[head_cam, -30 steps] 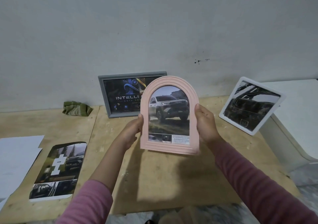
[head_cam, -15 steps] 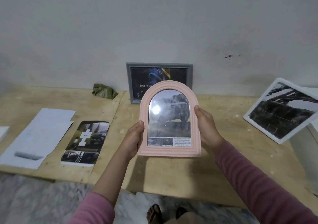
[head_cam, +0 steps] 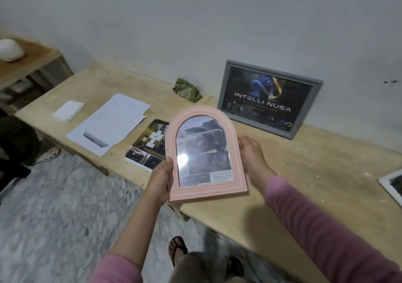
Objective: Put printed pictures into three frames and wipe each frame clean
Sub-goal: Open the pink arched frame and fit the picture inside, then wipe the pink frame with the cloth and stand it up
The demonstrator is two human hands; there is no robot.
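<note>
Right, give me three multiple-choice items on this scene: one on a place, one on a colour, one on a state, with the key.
1. Where is the grey frame?
A. flat on the floor
B. upright on the wooden table against the wall
C. in the person's hands

2. What colour is the arched frame?
A. pink
B. black
C. green

3. How is the arched frame held?
A. it lies untouched on the table
B. one hand pinches its top
C. the left hand and the right hand each grip one side edge

Key: 1 B, its back edge meets the wall and its base is on the table. 2 A, the ribbed border is pale pink. 3 C, a hand shows at each side edge and the frame is lifted above the table edge.
</note>
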